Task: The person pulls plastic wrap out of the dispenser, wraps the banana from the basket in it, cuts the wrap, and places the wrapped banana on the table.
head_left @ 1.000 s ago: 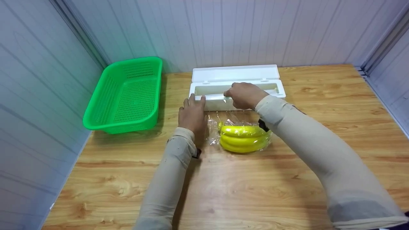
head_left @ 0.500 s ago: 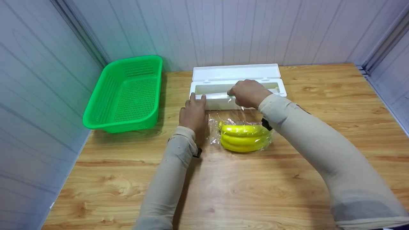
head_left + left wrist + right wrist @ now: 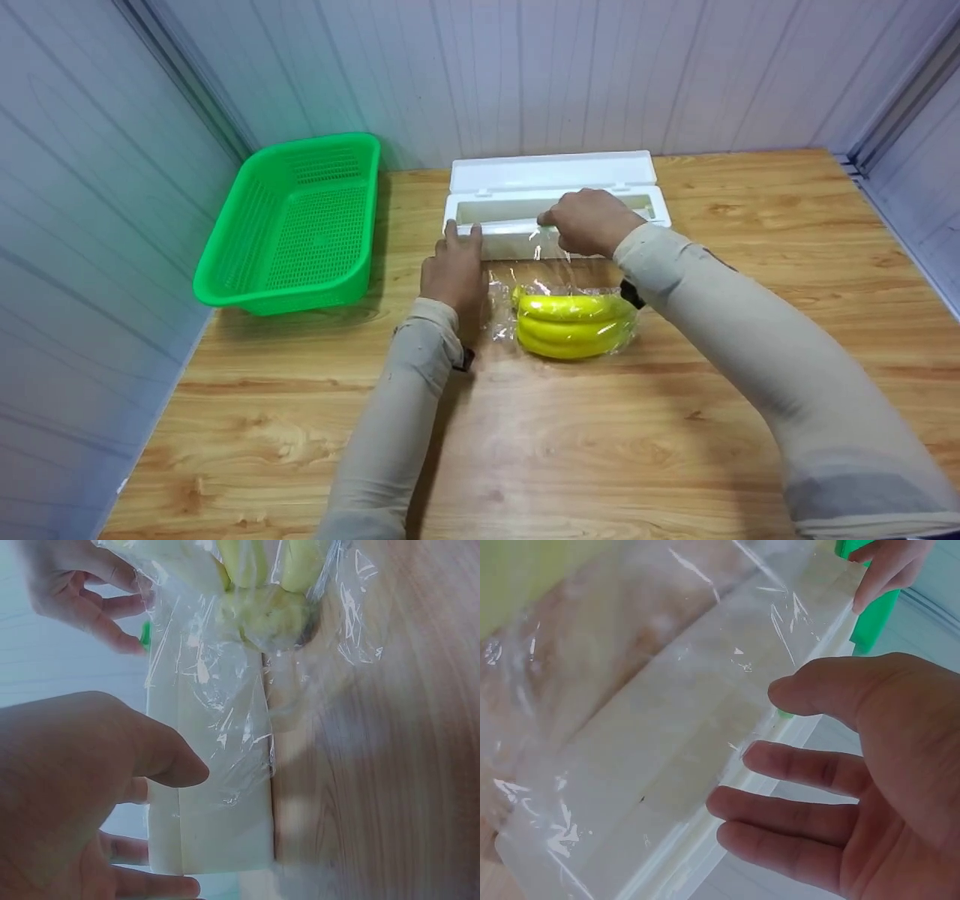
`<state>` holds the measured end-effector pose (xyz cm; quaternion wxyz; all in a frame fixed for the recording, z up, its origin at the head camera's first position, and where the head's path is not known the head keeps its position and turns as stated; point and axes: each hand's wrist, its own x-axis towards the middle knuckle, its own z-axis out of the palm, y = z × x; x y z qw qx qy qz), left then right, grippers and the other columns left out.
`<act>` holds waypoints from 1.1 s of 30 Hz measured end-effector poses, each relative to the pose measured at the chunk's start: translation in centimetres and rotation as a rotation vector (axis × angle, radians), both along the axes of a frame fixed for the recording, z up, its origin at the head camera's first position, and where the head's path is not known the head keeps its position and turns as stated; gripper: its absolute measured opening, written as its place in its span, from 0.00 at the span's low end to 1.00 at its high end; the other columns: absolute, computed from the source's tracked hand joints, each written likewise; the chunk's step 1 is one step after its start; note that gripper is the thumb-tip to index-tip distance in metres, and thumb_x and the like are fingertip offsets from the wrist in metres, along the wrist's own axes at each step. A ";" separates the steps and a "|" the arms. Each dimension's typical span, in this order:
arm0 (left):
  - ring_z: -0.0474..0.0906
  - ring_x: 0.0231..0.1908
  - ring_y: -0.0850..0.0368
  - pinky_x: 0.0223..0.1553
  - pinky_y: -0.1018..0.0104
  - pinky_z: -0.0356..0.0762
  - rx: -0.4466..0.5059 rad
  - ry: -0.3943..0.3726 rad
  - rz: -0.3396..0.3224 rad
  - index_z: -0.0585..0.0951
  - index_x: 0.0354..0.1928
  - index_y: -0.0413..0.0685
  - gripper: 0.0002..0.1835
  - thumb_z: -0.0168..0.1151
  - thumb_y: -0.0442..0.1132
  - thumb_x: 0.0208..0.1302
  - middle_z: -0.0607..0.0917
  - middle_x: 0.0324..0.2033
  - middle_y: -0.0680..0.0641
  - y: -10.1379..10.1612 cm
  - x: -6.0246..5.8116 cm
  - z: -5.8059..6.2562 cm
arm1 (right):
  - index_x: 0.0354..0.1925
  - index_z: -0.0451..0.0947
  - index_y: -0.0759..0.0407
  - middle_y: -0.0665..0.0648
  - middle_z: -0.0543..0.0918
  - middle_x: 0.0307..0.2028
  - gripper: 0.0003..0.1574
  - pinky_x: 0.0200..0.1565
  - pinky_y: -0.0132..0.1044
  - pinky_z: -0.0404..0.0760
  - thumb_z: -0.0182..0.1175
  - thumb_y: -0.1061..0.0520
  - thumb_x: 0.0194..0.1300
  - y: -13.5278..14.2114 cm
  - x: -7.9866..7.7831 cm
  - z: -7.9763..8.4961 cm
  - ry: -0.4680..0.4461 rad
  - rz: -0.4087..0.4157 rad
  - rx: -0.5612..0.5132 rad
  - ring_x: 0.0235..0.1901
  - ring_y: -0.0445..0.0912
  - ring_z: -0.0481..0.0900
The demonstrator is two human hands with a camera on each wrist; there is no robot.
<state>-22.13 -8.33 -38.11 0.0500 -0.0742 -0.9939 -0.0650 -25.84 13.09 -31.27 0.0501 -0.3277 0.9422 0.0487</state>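
Note:
A white cling film dispenser box lies at the back with its lid flipped open. Clear film runs from its front edge over a bunch of yellow bananas. My left hand rests on the box's left end, fingers spread and fairly straight, thumb along the front. With bent fingers, my right hand pinches a small green slide cutter on the front rim; its grip is partly hidden. The right hand's other fingers hang loosely over the box.
A green plastic basket stands on the left of the wooden table. White panel walls enclose the back and sides, with the open lid close to the back wall.
My right hand has slid a short way to the right along the box's front rim, the green slide cutter with it. The left hand, box and bananas stay in place.

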 end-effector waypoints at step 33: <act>0.68 0.54 0.37 0.36 0.49 0.77 0.005 -0.006 -0.013 0.58 0.69 0.53 0.34 0.56 0.42 0.61 0.54 0.66 0.33 0.0 0.0 0.2 | 0.61 0.67 0.34 0.62 0.76 0.30 0.38 0.16 0.43 0.69 0.47 0.65 0.56 3.4 0.7 -0.9 0.098 -0.056 0.030 0.20 0.52 0.69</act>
